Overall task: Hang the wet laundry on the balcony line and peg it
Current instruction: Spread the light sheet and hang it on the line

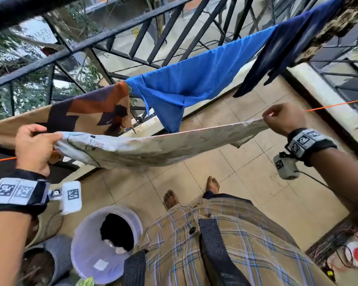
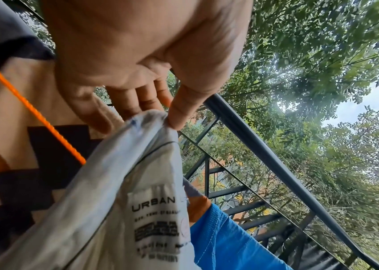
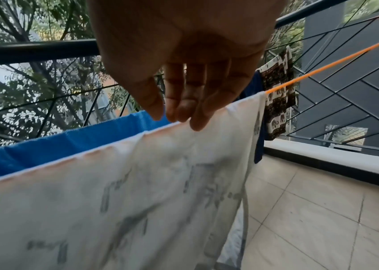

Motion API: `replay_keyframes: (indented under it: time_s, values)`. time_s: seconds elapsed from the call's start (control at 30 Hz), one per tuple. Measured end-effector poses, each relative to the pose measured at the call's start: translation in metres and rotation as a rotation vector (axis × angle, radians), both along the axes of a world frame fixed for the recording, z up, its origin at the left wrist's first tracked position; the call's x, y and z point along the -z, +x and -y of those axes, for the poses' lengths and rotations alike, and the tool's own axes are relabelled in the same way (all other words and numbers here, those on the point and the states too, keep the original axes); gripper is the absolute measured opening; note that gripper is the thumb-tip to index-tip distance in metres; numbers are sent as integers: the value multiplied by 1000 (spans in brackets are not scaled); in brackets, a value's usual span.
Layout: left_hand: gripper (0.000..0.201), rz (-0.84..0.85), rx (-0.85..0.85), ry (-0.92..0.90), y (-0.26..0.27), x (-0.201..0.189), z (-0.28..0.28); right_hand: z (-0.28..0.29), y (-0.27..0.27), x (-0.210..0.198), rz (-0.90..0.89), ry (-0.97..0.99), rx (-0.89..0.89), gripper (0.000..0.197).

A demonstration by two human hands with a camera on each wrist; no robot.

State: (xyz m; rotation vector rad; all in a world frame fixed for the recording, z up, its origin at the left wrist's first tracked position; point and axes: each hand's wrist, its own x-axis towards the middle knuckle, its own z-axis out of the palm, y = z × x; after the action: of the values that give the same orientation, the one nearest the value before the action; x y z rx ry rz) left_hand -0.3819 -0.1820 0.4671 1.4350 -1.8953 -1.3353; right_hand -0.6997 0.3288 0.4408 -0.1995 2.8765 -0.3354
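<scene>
Nearest to the person, at the feet, stands a pale bucket (image 1: 106,236) with dark laundry left inside it, so more pieces wait to be hung. Above it, the left hand (image 1: 32,148) pinches one end of a white printed garment (image 1: 153,145), thumb against fingers, with the collar and its label bunched in the grip. The right hand (image 1: 282,118) is closed on the other end, fingertips pressing the folded top edge, so the two hands are well apart and the cloth is stretched between them over the orange line (image 1: 337,104). No peg is visible on this garment or in either hand, and where the pegs are kept cannot be told. The main risk, probably, is the moment when one hand lets go to fetch a peg: the wet cloth is heavy, and if it lies unevenly over the line it may slide to the heavier side and drop on the tiled floor (image 1: 256,182). The bunched end at the left could also dry badly if it is not spread. Farther out, a brown patterned cloth (image 1: 87,112), a blue shirt (image 1: 194,83) and a dark navy garment (image 1: 285,50) hang on another line just beside the black railing (image 1: 132,29); a strong pull on the near line could perhaps shake them too.
</scene>
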Motion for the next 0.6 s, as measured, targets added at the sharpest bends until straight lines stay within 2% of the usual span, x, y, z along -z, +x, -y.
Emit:
replay_keyframes:
  time_s: [0.1, 0.2, 0.27, 0.37, 0.43, 0.5, 0.6]
  values:
    - [38, -4, 35, -32, -3, 3, 1, -9, 21, 17, 42, 32, 44, 37]
    - [42, -9, 76, -74, 0, 11, 3, -24, 32, 42, 182, -11, 120, 52]
    - [46, -8, 151, -68, 0, 11, 2, -28, 31, 56, 292, -127, 222, 48]
    - [50, -26, 231, -117, -1, 11, 2, -13, 28, 59, 402, -461, 439, 38]
    - [49, 8, 239, -139, -3, 7, 0, 1, 27, 52, 447, -631, 519, 24]
    - [47, 21, 231, -150, -2, 7, 6, 12, 24, 47, 407, -706, 550, 12]
    - [36, 103, 261, -160, 8, 6, 18, 12, 17, 49, 359, -755, 601, 12]
